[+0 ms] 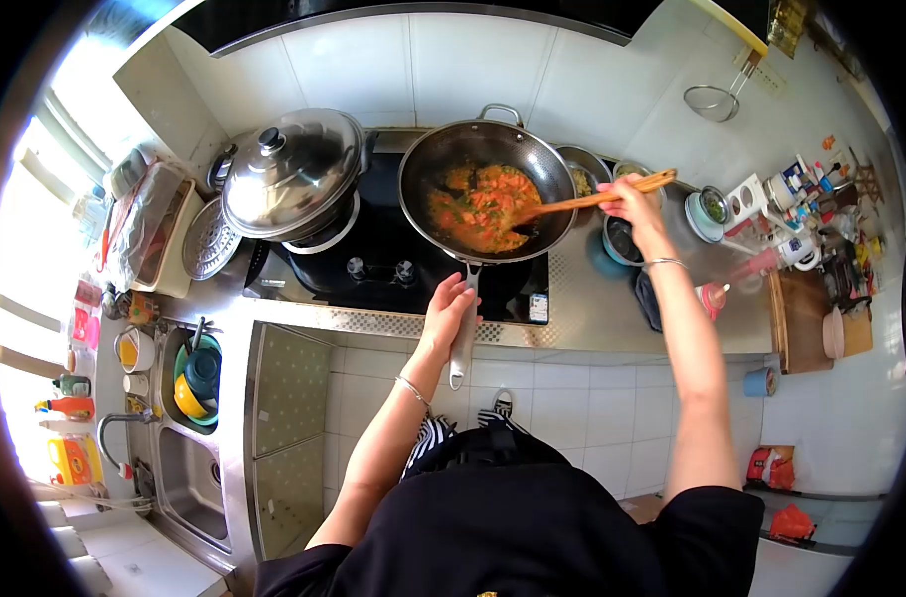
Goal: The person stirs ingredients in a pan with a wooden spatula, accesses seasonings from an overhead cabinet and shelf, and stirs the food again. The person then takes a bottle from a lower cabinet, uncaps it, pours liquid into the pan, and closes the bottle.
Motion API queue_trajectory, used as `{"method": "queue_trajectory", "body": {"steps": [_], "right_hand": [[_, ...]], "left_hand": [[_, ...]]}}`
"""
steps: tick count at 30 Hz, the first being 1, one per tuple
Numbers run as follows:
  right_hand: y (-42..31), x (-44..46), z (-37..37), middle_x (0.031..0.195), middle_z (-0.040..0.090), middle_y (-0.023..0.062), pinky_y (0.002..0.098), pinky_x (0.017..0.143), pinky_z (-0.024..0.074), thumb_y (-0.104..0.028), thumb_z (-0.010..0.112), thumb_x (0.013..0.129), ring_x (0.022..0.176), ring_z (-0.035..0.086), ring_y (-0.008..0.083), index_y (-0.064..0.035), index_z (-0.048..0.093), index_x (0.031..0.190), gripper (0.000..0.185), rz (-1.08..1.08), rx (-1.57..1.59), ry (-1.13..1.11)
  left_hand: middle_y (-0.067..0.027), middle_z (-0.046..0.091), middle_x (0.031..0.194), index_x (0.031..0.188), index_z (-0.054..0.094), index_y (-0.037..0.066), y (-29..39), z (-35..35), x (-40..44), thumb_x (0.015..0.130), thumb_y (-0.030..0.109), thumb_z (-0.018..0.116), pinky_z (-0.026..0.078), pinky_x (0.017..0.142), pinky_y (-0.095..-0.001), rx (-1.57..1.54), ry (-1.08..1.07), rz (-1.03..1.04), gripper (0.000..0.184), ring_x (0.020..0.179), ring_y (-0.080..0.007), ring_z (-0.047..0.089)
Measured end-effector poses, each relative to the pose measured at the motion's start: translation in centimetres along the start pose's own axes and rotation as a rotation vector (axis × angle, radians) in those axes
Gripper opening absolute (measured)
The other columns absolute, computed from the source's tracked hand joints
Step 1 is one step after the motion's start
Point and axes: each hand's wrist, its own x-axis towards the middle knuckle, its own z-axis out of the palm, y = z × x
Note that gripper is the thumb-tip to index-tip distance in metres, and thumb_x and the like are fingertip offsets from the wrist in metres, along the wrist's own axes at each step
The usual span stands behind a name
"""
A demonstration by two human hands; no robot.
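Note:
A dark wok (420, 164) sits on the right side of the black gas stove (381, 214), with a reddish-orange chopped food (493, 189) cooking in it, flecked with green. My left hand (447, 316) is closed around the wok's long metal handle (464, 348). In my right hand (635, 211) is a wooden spatula (582, 202), gripped near its upper end. Its far end dips into the food at the wok's right side, so the blade is partly hidden.
A large lidded steel pot (294, 179) stands on the left burner. Bowls, including a blue one (612, 261), crowd the counter right of the wok. Further right are a squeeze bottle (712, 297) and a cutting board (801, 323). The sink (189, 488) at left holds stacked bowls (199, 373).

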Motion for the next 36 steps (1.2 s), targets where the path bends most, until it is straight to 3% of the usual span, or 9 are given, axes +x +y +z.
{"method": "queue_trajectory", "body": {"steps": [4,10,12,15,19,21,23,30,36], "right_hand": [[-2.0,1.4,0.9,0.089,0.067,0.0143,0.0247,0.055,0.0517,-0.010,0.055,0.080,0.062,0.064,0.0149,-0.0024,0.051,0.090,0.014,-0.086,-0.048,-0.067],[-3.9,6.9,-1.5,0.084,0.066,0.0109,0.0226,0.052,0.0492,-0.010,0.064,0.078,0.061,0.063,0.0129,-0.0021,0.053,0.091,0.019,-0.142,-0.413,-0.114],[-1.5,7.8,0.7,0.092,0.068,0.0108,0.0239,0.059,0.0513,-0.014,0.061,0.083,0.068,0.064,0.0134,-0.0043,0.054,0.093,0.015,-0.056,-0.206,-0.103],[-0.7,6.6,3.4,0.079,0.066,0.0095,0.0226,0.055,0.0510,-0.011,0.066,0.080,0.064,0.065,0.0138,-0.0017,0.056,0.085,0.015,-0.154,-0.060,-0.145],[-5.3,1.2,1.9,0.079,0.066,0.0113,0.0249,0.056,0.0528,-0.011,0.063,0.081,0.064,0.065,0.0144,-0.0007,0.057,0.084,0.013,-0.209,-0.171,-0.129],[-6.0,-1.4,0.3,0.093,0.066,0.0154,0.0263,0.059,0.0532,-0.013,0.060,0.082,0.067,0.065,0.0155,-0.0022,0.055,0.088,0.014,-0.121,-0.257,-0.150],[-5.4,-3.7,0.2,0.081,0.066,0.0124,0.0270,0.055,0.0540,-0.015,0.065,0.078,0.062,0.065,0.0163,-0.0014,0.056,0.081,0.017,-0.036,-0.201,-0.093],[-0.3,-3.5,5.2,0.082,0.065,0.0145,0.0279,0.060,0.0559,-0.009,0.065,0.081,0.066,0.067,0.0198,0.0008,0.050,0.088,0.019,-0.064,0.114,0.037],[3.9,-2.6,8.8,0.082,0.064,0.0124,0.0255,0.057,0.0551,-0.009,0.068,0.082,0.065,0.066,0.0188,-0.0005,0.052,0.087,0.019,-0.220,0.279,0.094]], "left_hand": [[-0.0121,0.046,0.134,0.135,0.040,0.005,-1.2,-0.8,0.1,0.091,0.013,0.056,0.041,0.094,-0.0261,0.143,0.061,0.171,0.047,0.112,-0.0168,0.052],[-0.0142,0.055,0.121,0.131,0.044,0.004,-0.7,-1.0,0.1,0.090,0.010,0.057,0.044,0.089,-0.0278,0.297,0.086,0.292,0.043,0.106,-0.0167,0.054],[-0.0124,0.057,0.117,0.131,0.044,0.005,-0.8,-1.1,0.3,0.091,0.010,0.056,0.044,0.087,-0.0248,0.320,0.070,0.296,0.042,0.104,-0.0140,0.054],[-0.0122,0.060,0.109,0.130,0.046,0.005,-0.7,-1.2,0.1,0.091,0.011,0.056,0.044,0.087,-0.0249,0.321,0.074,0.278,0.040,0.101,-0.0136,0.054],[-0.0136,0.061,0.107,0.127,0.049,0.004,-0.9,-1.2,-0.2,0.089,0.012,0.058,0.046,0.087,-0.0282,0.412,0.095,0.341,0.040,0.100,-0.0175,0.057],[-0.0155,0.062,0.106,0.126,0.050,0.003,-0.9,-1.1,-0.2,0.087,0.014,0.060,0.047,0.087,-0.0314,0.431,0.105,0.398,0.041,0.100,-0.0215,0.059],[-0.0122,0.061,0.108,0.128,0.048,0.004,-0.7,-0.9,-0.2,0.089,0.009,0.057,0.046,0.085,-0.0267,0.452,0.056,0.277,0.040,0.098,-0.0141,0.057],[-0.0107,0.052,0.125,0.130,0.044,0.002,-0.3,-0.6,-0.7,0.089,0.013,0.058,0.046,0.085,-0.0278,0.418,-0.002,0.257,0.045,0.100,-0.0147,0.057],[-0.0115,0.054,0.124,0.130,0.044,0.001,-0.3,-0.8,-1.1,0.089,0.016,0.059,0.047,0.085,-0.0288,0.375,-0.006,0.209,0.047,0.100,-0.0157,0.058]]}}
